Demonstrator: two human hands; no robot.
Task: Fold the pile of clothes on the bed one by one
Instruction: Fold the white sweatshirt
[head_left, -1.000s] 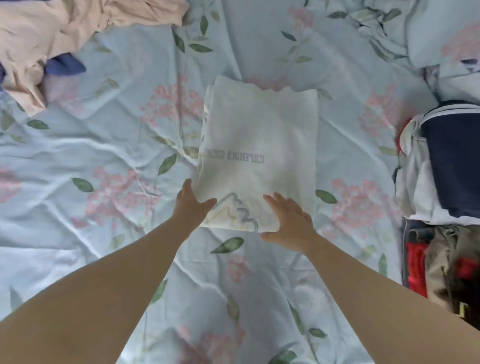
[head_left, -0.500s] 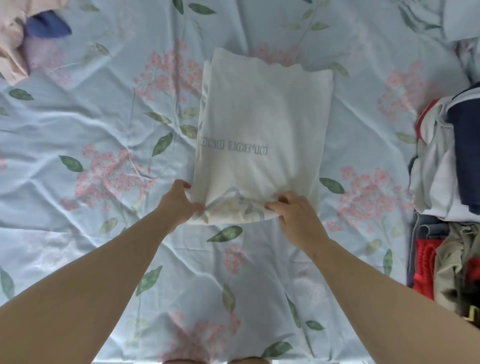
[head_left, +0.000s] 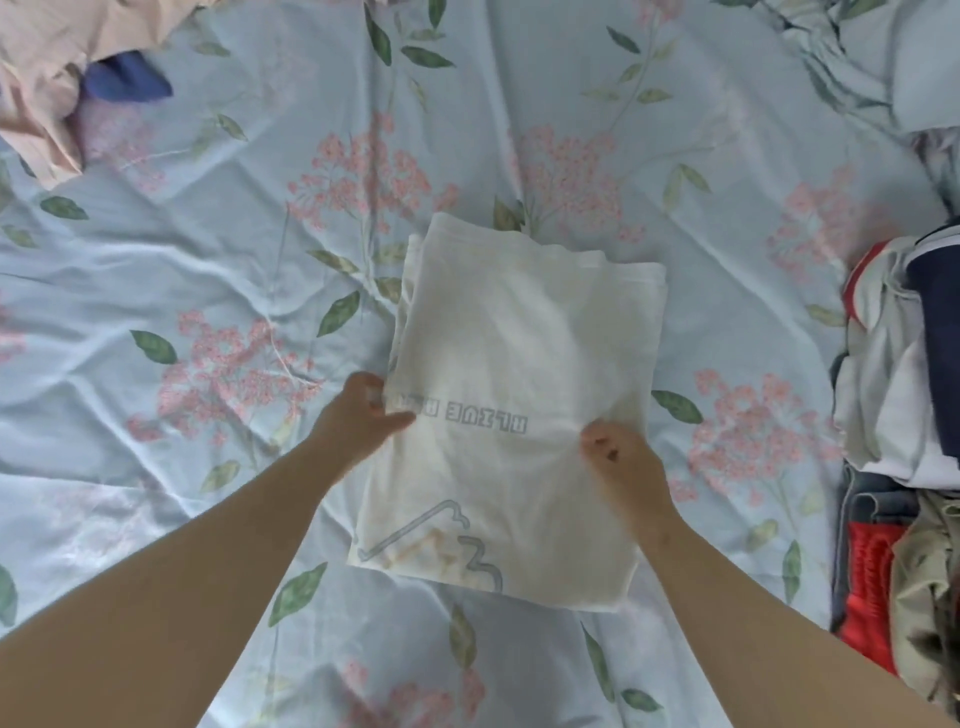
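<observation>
A white T-shirt (head_left: 519, 338) folded into a rectangle lies on the floral bed sheet (head_left: 208, 270) in the middle of the view. It shows grey printed lettering across its middle and a grey line drawing near its close edge. My left hand (head_left: 358, 415) pinches its left edge at the level of the lettering, thumb on top. My right hand (head_left: 621, 457) grips the right edge at about the same level, fingers curled into the fabric. Both forearms reach in from the bottom corners.
A crumpled peach garment (head_left: 47, 67) and a dark blue piece (head_left: 124, 83) lie at the top left. Along the right edge sit white and navy clothes (head_left: 893, 374), with red fabric (head_left: 867, 587) and a khaki item (head_left: 930, 571) below them.
Both hands have slid from the shirt's near edge up along its sides to the level of the lettering, and now grip the fabric there. The view has shifted.
</observation>
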